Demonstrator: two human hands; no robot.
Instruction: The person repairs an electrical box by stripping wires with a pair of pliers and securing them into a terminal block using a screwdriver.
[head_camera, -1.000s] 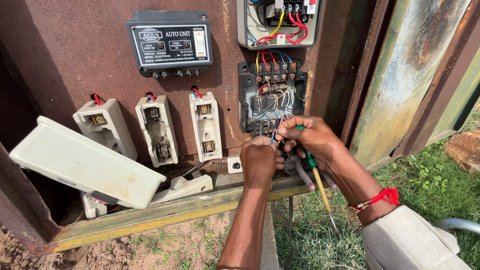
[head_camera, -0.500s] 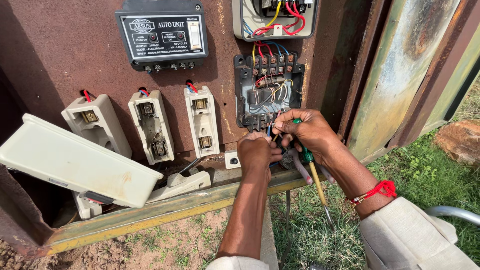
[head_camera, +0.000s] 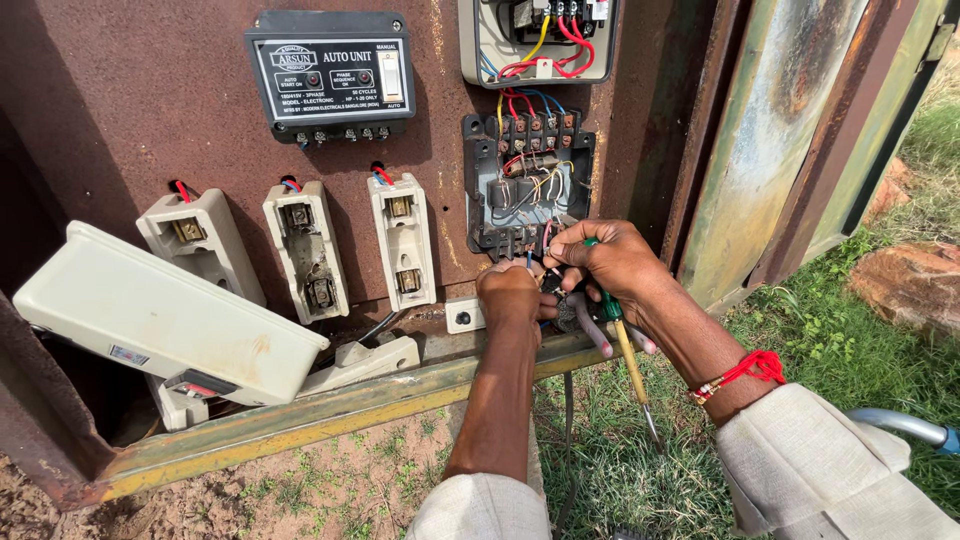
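Rusty brown panel (head_camera: 120, 120) outdoors, grass and dirt below. Both hands work at the bottom edge of the open black contactor block (head_camera: 528, 185), among thin wires (head_camera: 545, 185). Left hand (head_camera: 512, 295) curled closed just under it; what it pinches is hidden. Right hand (head_camera: 610, 262) fingers closed, gripping a green-and-yellow screwdriver (head_camera: 625, 345) with shaft hanging down, fingertips at the terminals. Three white fuse holders (head_camera: 305, 250) sit left, black control unit (head_camera: 330, 75) above, loose white cover (head_camera: 160, 315) leaning lower left.

Access, lower panel: crowded
Both hands (head_camera: 560, 285) block the open terminal block (head_camera: 528, 185); loose cover (head_camera: 160, 315) obstructs left; fuse carriers (head_camera: 305, 250) between.
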